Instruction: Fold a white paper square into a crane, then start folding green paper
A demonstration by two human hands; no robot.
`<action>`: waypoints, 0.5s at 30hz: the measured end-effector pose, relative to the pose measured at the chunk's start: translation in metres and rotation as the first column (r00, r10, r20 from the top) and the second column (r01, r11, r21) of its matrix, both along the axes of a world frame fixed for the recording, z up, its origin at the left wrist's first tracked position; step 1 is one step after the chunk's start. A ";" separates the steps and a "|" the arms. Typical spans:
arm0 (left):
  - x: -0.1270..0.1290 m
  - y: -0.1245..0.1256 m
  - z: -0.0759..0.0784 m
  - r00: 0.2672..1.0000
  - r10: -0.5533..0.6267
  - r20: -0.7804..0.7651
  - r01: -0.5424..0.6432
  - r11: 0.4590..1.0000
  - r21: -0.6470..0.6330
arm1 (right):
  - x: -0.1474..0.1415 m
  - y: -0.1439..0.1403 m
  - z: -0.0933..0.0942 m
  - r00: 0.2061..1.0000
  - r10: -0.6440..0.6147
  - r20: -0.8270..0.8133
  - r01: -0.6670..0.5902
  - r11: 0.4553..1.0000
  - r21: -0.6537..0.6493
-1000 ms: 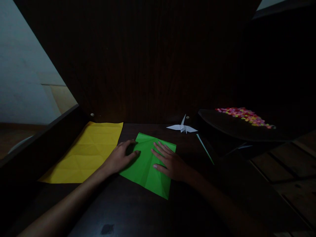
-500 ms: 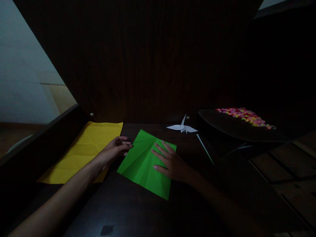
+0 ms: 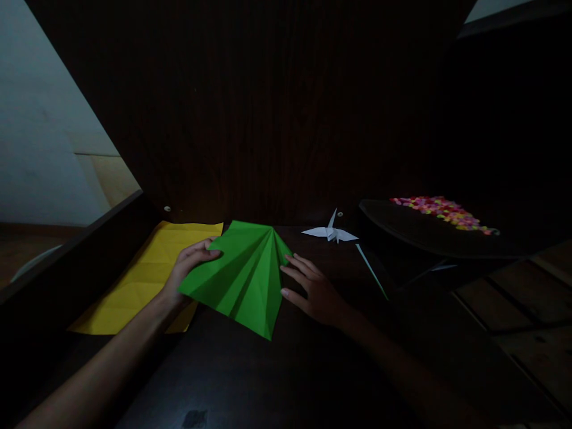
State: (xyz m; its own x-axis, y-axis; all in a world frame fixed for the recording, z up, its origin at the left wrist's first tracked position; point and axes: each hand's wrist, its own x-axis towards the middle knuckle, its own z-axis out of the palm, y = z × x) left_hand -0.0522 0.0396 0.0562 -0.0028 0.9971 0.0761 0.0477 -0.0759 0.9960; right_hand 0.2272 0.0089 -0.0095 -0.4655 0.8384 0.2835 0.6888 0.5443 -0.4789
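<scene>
A green sheet of paper (image 3: 243,271) with creases fanning out from its far edge is lifted and bent above the dark tabletop (image 3: 250,381). My left hand (image 3: 185,271) pinches its left edge, thumb on top and the other fingers mostly hidden beneath. On the other side, my right hand (image 3: 308,292) has its fingers apart, with the fingertips at the sheet's right edge; it does not visibly grip the paper. Partly under my left hand and forearm lies a creased yellow sheet of paper (image 3: 147,268).
Toward the back stands a white folded paper crane (image 3: 331,233). A thin pale strip (image 3: 372,271) lies right of it. Farther right, a dark rounded panel (image 3: 402,223) bears a cluster of pink, red and yellow pieces (image 3: 442,208). A raised dark edge (image 3: 84,238) runs along the left.
My left hand has taken hold of the green sheet. The sheet has moved left and up off the table, and my right hand no longer lies flat on it.
</scene>
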 end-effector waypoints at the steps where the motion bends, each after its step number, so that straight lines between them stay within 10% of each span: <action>1: -0.003 0.000 0.004 0.998 0.025 0.049 -0.028 0.998 0.061 | 0.000 0.000 0.002 0.998 0.002 -0.064 -0.004 0.999 -0.040; 7: -0.001 -0.022 0.014 0.980 0.125 -0.156 -0.034 0.873 0.487 | -0.003 0.003 0.001 0.846 0.076 -0.528 -0.262 0.922 -0.286; 11: 0.023 -0.046 0.005 0.876 0.080 -0.476 0.282 0.715 0.639 | -0.013 0.001 -0.014 0.726 0.035 -0.687 -0.446 0.784 -0.431; 15: 0.045 -0.060 -0.011 0.687 -0.008 -0.727 0.606 0.560 0.565 | -0.024 -0.013 -0.021 0.692 -0.147 -0.707 -0.365 0.774 -0.518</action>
State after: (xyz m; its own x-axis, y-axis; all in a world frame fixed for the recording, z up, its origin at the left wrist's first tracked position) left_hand -0.0068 -0.0199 0.0448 0.6325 0.4955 0.5954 0.3877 -0.8679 0.3105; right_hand 0.2035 -0.0044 -0.0307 -0.4515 0.8917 0.0315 -0.0202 0.0251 -0.9995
